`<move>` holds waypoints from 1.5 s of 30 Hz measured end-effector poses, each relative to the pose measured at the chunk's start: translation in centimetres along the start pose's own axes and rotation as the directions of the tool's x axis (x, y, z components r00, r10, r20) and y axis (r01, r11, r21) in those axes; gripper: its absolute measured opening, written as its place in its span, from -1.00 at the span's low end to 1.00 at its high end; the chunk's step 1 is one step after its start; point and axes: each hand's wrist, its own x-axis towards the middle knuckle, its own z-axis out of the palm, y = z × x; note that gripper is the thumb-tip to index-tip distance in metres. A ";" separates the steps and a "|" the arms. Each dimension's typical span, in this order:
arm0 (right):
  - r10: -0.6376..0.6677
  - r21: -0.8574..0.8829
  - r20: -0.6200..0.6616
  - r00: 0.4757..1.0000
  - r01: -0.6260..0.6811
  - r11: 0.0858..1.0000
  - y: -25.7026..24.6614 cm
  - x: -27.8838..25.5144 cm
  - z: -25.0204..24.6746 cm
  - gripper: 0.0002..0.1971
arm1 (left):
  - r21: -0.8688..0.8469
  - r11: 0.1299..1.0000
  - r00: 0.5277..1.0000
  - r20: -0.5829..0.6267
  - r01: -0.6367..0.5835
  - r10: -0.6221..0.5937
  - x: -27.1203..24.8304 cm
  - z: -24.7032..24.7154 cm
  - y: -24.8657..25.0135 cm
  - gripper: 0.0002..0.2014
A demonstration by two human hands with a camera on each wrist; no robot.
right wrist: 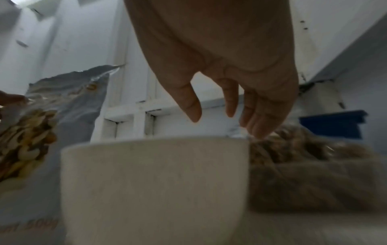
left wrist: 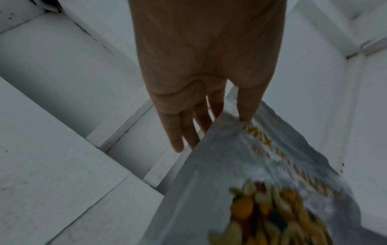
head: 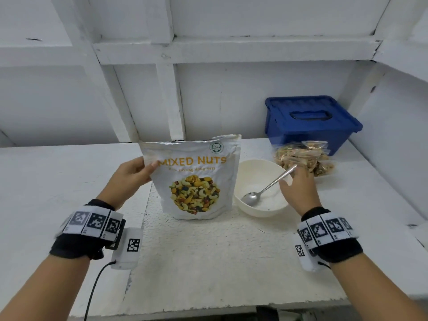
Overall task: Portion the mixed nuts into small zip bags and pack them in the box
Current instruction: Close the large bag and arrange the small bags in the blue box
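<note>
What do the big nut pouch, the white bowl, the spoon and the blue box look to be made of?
The nut pouch looks like foil-lined plastic film: crinkled, with a silvery inside at its torn top. The white bowl is matte and smooth, possibly plastic or ceramic; I cannot tell which. The spoon seems to be polished metal, grey and reflective. The blue box looks like moulded glossy plastic, with a ribbed lid.

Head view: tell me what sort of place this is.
Probably a plain packing or prep bench, not a home kitchen: a rough white-painted worktop boxed in by bare white board walls, holding only a pouch of mixed nuts, a bowl and a blue storage box.
</note>
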 end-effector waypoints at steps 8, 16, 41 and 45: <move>0.256 0.239 0.247 0.935 -0.315 0.918 1.3 0.5 0.4 -0.60 | -0.013 0.999 0.983 -0.177 -0.051 0.048 4.1 0.1 0.4 -0.84; 0.219 0.376 0.284 0.933 -0.319 0.870 0.0 1.6 1.6 -0.67 | -0.058 0.995 0.965 -0.253 -0.086 0.069 13.1 -2.4 1.0 -0.79; 0.125 0.471 0.480 0.868 -0.375 0.799 -14.4 5.3 16.1 -0.66 | 0.099 0.995 0.991 -0.131 0.017 -0.004 22.5 -3.8 -2.1 -0.66; 0.092 0.390 0.506 0.858 -0.323 0.862 -13.7 5.7 14.3 -0.57 | 0.253 0.967 0.945 -0.322 0.020 0.065 21.6 -4.5 -2.3 -0.52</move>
